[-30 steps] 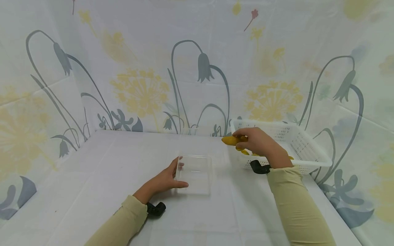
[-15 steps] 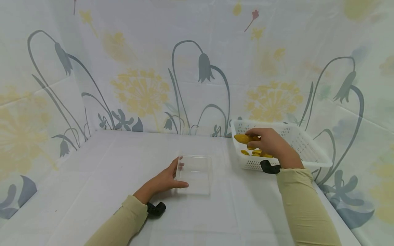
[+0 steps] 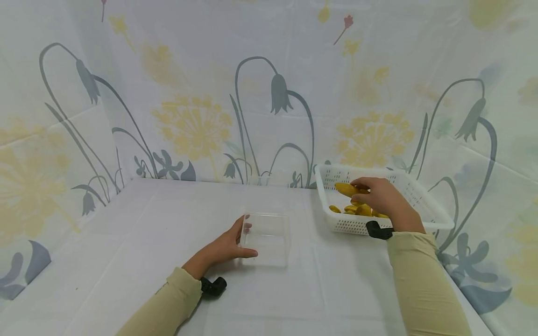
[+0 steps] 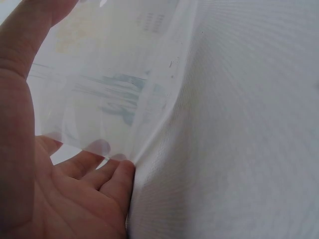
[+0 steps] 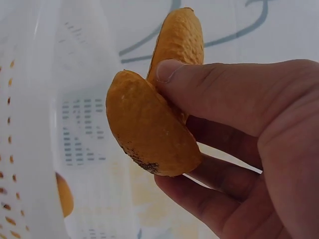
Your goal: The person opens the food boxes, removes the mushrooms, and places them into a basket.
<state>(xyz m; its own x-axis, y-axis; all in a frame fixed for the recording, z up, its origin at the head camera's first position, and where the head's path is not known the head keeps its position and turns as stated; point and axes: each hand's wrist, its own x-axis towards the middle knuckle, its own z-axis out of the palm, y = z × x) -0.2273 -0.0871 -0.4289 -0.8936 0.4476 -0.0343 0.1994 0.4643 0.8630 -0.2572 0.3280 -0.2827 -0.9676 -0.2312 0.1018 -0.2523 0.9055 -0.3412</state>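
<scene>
My left hand (image 3: pixel 227 243) grips the left side of a clear plastic box (image 3: pixel 269 242) on the table, thumb at the near side and fingers behind. In the left wrist view, fingertips (image 4: pixel 97 148) show through the clear wall. My right hand (image 3: pixel 380 198) pinches yellow, bumpy, rounded pieces (image 5: pixel 149 127) over the white basket (image 3: pixel 349 227). Two lobes show in the right wrist view, one speckled dark at its end. Whether they are joined is hidden by the thumb. More yellow pieces (image 3: pixel 350 209) lie in the basket along its near side.
A white cloth covers the table (image 3: pixel 147 224). A flower-printed sheet (image 3: pixel 201 84) hangs behind and at both sides. The basket stands at the back right, near the sheet. Another clear plastic edge (image 3: pixel 267 180) shows behind the box, near the back of the table.
My right hand has moved right with the yellow pieces, from the basket's left rim to above its inside. More yellow pieces in the basket are now visible. My left hand and the box have stayed put.
</scene>
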